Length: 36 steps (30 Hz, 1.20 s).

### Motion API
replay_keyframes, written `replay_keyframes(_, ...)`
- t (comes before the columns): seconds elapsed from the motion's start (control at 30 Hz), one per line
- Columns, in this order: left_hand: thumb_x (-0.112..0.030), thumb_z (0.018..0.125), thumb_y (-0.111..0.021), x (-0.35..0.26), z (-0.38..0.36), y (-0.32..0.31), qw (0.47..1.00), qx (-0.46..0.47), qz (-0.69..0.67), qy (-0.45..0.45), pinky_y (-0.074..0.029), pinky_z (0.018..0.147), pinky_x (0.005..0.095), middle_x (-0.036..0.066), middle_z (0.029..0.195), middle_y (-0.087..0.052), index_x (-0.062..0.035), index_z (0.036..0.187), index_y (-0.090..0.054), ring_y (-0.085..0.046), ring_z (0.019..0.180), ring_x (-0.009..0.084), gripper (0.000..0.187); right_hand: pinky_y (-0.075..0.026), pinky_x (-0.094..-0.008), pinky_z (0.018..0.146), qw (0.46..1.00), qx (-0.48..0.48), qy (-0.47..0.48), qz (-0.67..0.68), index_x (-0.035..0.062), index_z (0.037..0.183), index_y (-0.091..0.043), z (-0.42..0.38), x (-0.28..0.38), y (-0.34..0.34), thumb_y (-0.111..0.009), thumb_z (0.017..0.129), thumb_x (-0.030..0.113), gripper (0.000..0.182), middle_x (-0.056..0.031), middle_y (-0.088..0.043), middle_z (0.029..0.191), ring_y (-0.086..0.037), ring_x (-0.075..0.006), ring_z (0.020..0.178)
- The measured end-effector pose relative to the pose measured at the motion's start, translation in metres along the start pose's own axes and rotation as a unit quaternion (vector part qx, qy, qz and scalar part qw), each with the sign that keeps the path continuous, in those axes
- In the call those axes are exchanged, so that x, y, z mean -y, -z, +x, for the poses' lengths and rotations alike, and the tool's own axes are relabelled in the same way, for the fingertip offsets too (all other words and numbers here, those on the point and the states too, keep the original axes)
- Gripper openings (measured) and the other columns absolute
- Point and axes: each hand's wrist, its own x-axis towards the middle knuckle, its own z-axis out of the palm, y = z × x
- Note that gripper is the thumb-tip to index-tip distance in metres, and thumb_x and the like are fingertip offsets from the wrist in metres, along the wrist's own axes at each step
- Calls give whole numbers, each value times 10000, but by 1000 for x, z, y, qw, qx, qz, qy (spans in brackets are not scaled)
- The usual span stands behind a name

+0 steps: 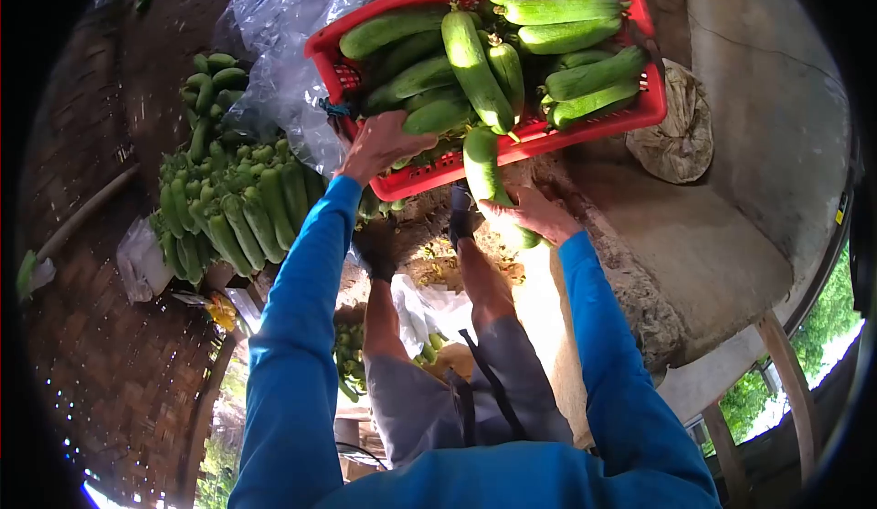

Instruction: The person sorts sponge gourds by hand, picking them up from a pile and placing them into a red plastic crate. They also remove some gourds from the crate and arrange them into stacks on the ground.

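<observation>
A red plastic crate filled with several long green vegetables lies across the top middle of the view. My right hand is closed round the lower end of one green vegetable, whose upper end reaches over the crate's near rim. At the crate's left near corner is my left hand, its fingers reaching over the rim beside a green vegetable. Its fingertips are partly hidden, and I cannot tell whether they grip anything.
Clear plastic bags lie left of the crate. A large stack of green vegetables stands at the left. Right of the crate are a tied sack and a concrete ledge. More vegetables lie low, beside my legs.
</observation>
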Motion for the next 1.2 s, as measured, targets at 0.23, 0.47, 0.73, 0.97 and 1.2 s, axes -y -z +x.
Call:
replay_keyframes(0.23, -395, 815, -672, 29, -105, -61, 589, 11, -790, 170, -535, 604, 368, 127, 824, -649, -23, 1113, -568, -637, 662, 229, 488, -521, -321, 779, 956, 130, 1, 264, 38, 1166, -565, 20, 14, -59, -746, 827, 363, 504, -79, -646, 999, -629, -166, 911)
replay_keyframes(0.47, -266, 830, -671, 81, -180, -90, 471, -66, -864, 168, -552, 751, 370, 113, 1018, -663, -23, 1142, -596, -659, 878, 226, 402, -462, -292, 855, 975, 119, 79, 169, 31, 1242, -549, 40, 57, -143, -636, 914, 261, 410, -36, -621, 1041, -566, -126, 969)
replay_keyframes(0.73, -310, 858, -656, 215, -313, -97, 485, -74, -867, 85, -498, 924, 324, 92, 1195, -604, -32, 1304, -501, -602, 1076, 177, 548, -471, -309, 907, 974, 213, 75, 16, 15, 1266, -513, 74, 123, -328, -755, 814, 305, 589, -69, -592, 1157, -560, -147, 1045)
replay_keyframes(0.97, -273, 877, -624, 357, -438, -81, 532, -192, -820, 87, -507, 935, 332, 127, 1188, -628, 22, 1237, -565, -627, 1060, 203, 469, -422, -342, 976, 922, 309, 150, -178, -7, 1205, -576, 129, 174, -506, -697, 858, 406, 553, -104, -604, 1192, -533, -183, 1120)
replay_keyframes(1.2, -341, 860, -649, 441, -492, -80, 497, -292, -801, 164, -459, 962, 345, 90, 1191, -601, -54, 1209, -582, -575, 1095, 199, 457, -482, -257, 433, 922, 295, 36, -249, 2, 1133, -600, 177, 206, -619, -659, 842, 559, 632, -70, -653, 753, -596, -119, 505)
